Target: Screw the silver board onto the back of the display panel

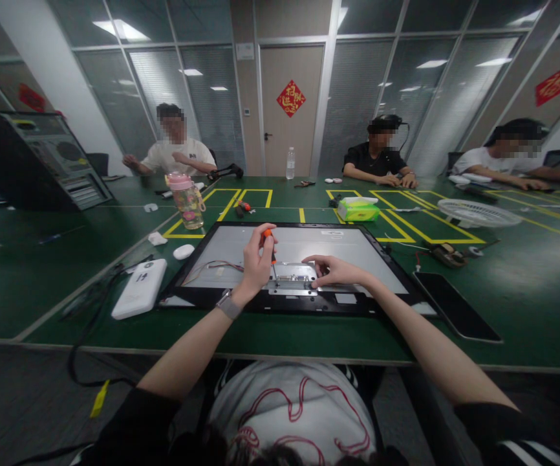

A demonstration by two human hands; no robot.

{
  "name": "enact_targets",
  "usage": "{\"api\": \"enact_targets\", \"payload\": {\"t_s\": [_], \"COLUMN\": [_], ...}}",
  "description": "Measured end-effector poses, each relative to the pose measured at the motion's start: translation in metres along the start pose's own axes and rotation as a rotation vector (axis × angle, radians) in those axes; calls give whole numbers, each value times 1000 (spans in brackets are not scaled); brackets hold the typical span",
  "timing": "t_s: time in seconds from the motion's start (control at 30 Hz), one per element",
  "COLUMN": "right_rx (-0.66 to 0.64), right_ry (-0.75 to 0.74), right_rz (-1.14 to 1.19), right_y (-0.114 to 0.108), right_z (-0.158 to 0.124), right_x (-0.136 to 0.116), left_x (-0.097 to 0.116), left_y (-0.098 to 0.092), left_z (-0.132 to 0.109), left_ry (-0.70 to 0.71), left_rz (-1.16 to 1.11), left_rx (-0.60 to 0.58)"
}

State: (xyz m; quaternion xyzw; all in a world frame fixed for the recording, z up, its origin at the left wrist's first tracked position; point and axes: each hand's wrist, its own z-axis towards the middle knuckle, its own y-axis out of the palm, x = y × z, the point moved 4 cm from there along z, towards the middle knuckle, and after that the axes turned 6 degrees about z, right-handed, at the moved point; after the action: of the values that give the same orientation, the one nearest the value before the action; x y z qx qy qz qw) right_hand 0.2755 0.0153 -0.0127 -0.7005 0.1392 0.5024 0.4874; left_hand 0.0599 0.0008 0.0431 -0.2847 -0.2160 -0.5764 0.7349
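Note:
A flat monitor panel with a black frame lies on the green table in front of me. Near its front edge sits a metal bracket with a row of connectors. My left hand is closed round a screwdriver with an orange handle. The screwdriver stands nearly upright, its tip down at the bracket's left part. My right hand rests at the bracket's right side, thumb and fingers curved round its edge and touching it. Thin cables run over the panel left of my left hand.
A white power bank and a white case lie left of the panel; a phone lies right. Beyond stand a pink-lidded bottle and a green packet. A computer case is far left. Several people sit across the table.

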Motion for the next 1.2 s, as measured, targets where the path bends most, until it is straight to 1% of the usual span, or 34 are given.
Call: {"api": "enact_targets", "payload": {"t_s": [0.83,1.2], "right_rx": [-6,3], "right_ry": [-2,5], "right_rz": [15,-15], "right_y": [0,0], "right_z": [-1,-1], "right_x": [-1,-2], "left_x": [0,0], "left_y": [0,0], "left_z": [0,0], "left_ry": [18,9], "left_rz": [-5,4], "left_rx": [0,-1]}}
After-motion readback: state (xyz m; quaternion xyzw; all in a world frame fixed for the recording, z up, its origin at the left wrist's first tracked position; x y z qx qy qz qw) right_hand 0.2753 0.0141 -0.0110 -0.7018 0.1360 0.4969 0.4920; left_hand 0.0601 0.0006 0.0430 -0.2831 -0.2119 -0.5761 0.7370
